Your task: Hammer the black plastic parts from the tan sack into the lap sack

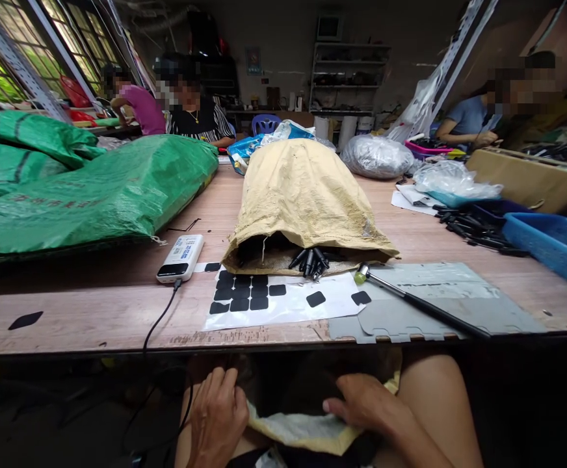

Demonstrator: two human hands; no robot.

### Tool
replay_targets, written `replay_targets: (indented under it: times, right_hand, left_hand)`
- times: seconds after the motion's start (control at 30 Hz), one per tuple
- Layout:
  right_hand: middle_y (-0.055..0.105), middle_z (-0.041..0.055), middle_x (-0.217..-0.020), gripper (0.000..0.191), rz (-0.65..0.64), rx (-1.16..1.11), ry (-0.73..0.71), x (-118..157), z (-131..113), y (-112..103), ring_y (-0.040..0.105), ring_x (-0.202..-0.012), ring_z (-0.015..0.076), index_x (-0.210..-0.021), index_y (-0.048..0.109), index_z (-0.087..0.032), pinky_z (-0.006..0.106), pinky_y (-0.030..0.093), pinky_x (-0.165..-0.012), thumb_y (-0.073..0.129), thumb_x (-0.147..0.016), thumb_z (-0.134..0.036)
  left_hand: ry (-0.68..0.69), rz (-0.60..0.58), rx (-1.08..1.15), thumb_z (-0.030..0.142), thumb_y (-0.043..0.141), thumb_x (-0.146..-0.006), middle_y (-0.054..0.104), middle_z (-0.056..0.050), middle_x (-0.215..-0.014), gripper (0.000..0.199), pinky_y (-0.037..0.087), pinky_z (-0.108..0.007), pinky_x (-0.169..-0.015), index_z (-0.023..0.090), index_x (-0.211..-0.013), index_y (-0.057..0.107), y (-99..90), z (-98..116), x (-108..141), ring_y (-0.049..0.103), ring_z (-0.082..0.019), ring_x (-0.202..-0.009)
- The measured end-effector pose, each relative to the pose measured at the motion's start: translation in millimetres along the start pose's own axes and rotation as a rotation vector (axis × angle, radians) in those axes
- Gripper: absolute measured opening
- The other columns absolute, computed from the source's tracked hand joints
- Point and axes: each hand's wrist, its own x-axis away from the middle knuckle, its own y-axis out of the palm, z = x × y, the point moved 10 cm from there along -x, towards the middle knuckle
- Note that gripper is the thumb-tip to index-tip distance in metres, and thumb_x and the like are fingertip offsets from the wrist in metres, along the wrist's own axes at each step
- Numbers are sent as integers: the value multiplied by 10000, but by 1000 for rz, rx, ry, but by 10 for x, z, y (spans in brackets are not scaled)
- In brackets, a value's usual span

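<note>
A yellow woven sack (313, 432) with a pale lining sits open between my thighs, below the table edge. My left hand (220, 406) is closed at the left side of its mouth, knuckles up, gripping the rim. Over the right side of the rim reaches my right hand (364, 400), its thumb stretched out and apart from the index finger; its other fingers are partly hidden. I see nothing held in it. The sack's inside is dark. On the table, a larger yellow sack (303, 188) lies with its mouth facing me, several black pen-like parts (314, 261) spilling out.
Black square pads (249, 292) stick to a white sheet (288, 312). A hammer (420, 302) rests on a grey mat (488, 302). A white power bank (181, 257) has a cable hanging down. Green sacks (118, 188) lie left, a blue basket (551, 240) right. Several people sit beyond.
</note>
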Motion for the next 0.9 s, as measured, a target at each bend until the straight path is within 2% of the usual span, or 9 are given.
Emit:
replay_targets:
  times: [0.1, 0.2, 0.27, 0.37, 0.47, 0.6, 0.7, 0.77, 0.9]
  right_hand:
    - [581, 157, -1416, 810, -42, -95, -187, 359, -33, 135, 521, -1319, 371, -1459, 524, -261, 485, 365, -1110, 689, -754, -624]
    - [523, 122, -1485, 871, 13, -26, -271, 530, 40, 201, 393, -1415, 393, -1466, 504, -307, 518, 215, -1189, 795, -663, -478]
    - [610, 132, -1373, 749, 117, 109, -264, 507, 119, 195, 467, -1331, 417, -1352, 609, -273, 552, 231, -1149, 796, -628, -320]
    - [722, 88, -1002, 251, 290, 283, -255, 445, 206, 124, 638, -992, 304, -971, 710, -221, 467, 346, -986, 616, -749, -150]
    - [691, 37, -803, 279, 387, 337, -318, 535, 238, 38, 627, -763, 213, -847, 660, -219, 366, 353, -821, 470, -766, -31]
    - [679, 24, -776, 293, 418, 360, -415, 787, 239, -33, 613, -705, 217, -853, 640, -229, 343, 321, -724, 483, -706, -30]
    - [684, 30, -777, 275, 420, 360, -413, 850, 237, -56, 622, -705, 221, -851, 640, -228, 342, 325, -719, 494, -707, -45]
    - [687, 38, -767, 250, 380, 352, -363, 820, 251, -58, 632, -702, 226, -815, 643, -224, 341, 337, -706, 502, -699, -53]
    - [705, 47, -849, 176, 314, 256, -268, 886, 252, -232, 668, -808, 233, -833, 684, -243, 325, 421, -741, 538, -791, -155]
  left_hand:
    - [-12, 12, 45, 52, 458, -830, 598, -57, -829, 244, 443, -331, -743, 171, -945, 637, -32, 14, 19, 588, -226, -813]
    - [-21, 61, 58, 38, 439, -812, 644, -97, -942, 307, 482, -343, -784, 152, -1017, 637, -73, 31, 42, 619, -244, -884]
    - [-52, 81, 71, 50, 437, -804, 664, -115, -996, 319, 506, -359, -819, 148, -1035, 636, -62, -2, 62, 636, -257, -927]
    - [-125, 56, 132, 78, 454, -791, 694, -91, -1026, 336, 537, -348, -835, 183, -1047, 644, 34, -103, 96, 668, -244, -940]
    - [-223, 49, 205, 100, 445, -798, 704, -88, -1143, 372, 561, -344, -869, 203, -1088, 655, 101, -218, 151, 685, -244, -1032]
    - [-306, 62, 289, 125, 420, -812, 680, -116, -1266, 439, 567, -372, -942, 178, -1178, 657, 84, -275, 205, 652, -270, -1174]
    - [-337, 45, 334, 137, 428, -796, 680, -101, -1280, 474, 592, -321, -853, 190, -1201, 668, 57, -286, 195, 667, -256, -1144]
    - [-331, 13, 325, 149, 436, -787, 685, -94, -1266, 466, 592, -292, -783, 203, -1172, 693, 31, -279, 166, 691, -242, -1069]
    - [-189, -186, 282, 237, 483, -839, 660, -112, -1283, 418, 584, -305, -735, 219, -1186, 715, -92, -91, 78, 708, -234, -936]
